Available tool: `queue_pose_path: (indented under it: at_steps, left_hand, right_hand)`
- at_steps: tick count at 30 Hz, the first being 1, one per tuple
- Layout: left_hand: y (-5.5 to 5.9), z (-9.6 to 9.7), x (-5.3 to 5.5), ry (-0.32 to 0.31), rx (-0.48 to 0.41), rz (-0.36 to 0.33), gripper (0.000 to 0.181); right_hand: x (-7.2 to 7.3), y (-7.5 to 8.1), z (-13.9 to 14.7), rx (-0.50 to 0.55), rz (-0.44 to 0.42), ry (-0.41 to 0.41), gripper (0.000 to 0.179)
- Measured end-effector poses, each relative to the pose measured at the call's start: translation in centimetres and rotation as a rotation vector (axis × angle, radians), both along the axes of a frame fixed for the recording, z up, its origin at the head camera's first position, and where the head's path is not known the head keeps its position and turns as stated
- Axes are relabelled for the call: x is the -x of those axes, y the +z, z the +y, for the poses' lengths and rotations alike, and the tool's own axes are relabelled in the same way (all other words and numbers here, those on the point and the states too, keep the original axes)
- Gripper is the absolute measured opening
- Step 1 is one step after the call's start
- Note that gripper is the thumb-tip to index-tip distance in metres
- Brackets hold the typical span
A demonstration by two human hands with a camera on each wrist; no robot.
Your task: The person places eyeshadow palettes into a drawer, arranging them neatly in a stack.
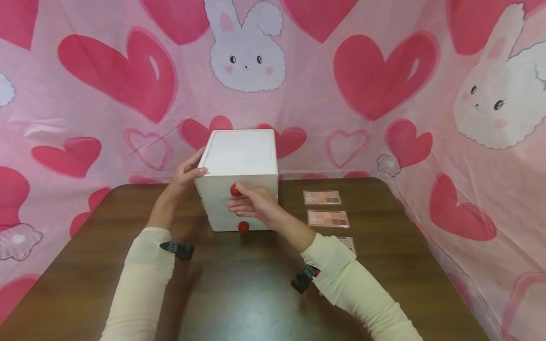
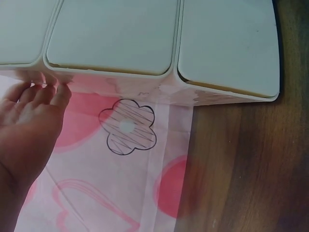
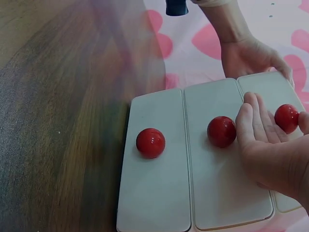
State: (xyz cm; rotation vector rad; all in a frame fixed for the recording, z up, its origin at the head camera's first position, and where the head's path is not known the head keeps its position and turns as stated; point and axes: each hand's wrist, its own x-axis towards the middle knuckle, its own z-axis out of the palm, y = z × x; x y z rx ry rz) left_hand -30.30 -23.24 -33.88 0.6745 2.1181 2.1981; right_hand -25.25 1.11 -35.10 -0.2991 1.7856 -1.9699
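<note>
A white three-tier drawer unit (image 1: 241, 150) stands at the back of the table, each drawer front bearing a round red knob. My left hand (image 1: 185, 176) holds the unit's upper left side, thumb over the top edge near the front corner. In the left wrist view its fingertips (image 2: 63, 92) touch the side wall. My right hand (image 1: 261, 204) is at the front, with the top knob (image 3: 287, 118) between thumb and index finger. Its other fingers extend across the front, near the middle knob (image 3: 222, 131). The bottom knob (image 3: 150, 143) is untouched. All three fronts appear flush.
Three flat makeup palettes lie in a column right of the unit: a far one (image 1: 322, 197), a middle one (image 1: 328, 218) and a near one (image 1: 347, 245), partly covered by the right sleeve. A pink heart-and-rabbit cloth (image 1: 307, 94) hangs behind the brown wooden table (image 1: 230, 293).
</note>
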Motion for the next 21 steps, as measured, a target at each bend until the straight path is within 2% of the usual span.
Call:
queue_pose_path:
  at_steps: [4,10,17,21]
  left_hand:
    - [0.02,-0.14,0.03,-0.026,0.002,-0.004,0.076]
    - [0.54,-0.19,-0.22,-0.030,0.019,-0.031,0.078]
    - [0.74,-0.22,-0.24,-0.045,0.054,-0.052,0.078]
    - [0.74,-0.18,-0.26,-0.055,0.030,-0.050,0.080]
  right_hand:
    - [-0.02,-0.23,-0.05,0.007,0.012,-0.008,0.050]
    - [0.00,-0.47,-0.04,0.016,0.044,-0.019,0.050]
    - [-0.23,-0.49,0.11,0.017,0.039,-0.025,0.050]
    - [-0.37,-0.55,0.03,0.024,0.033,-0.030,0.050]
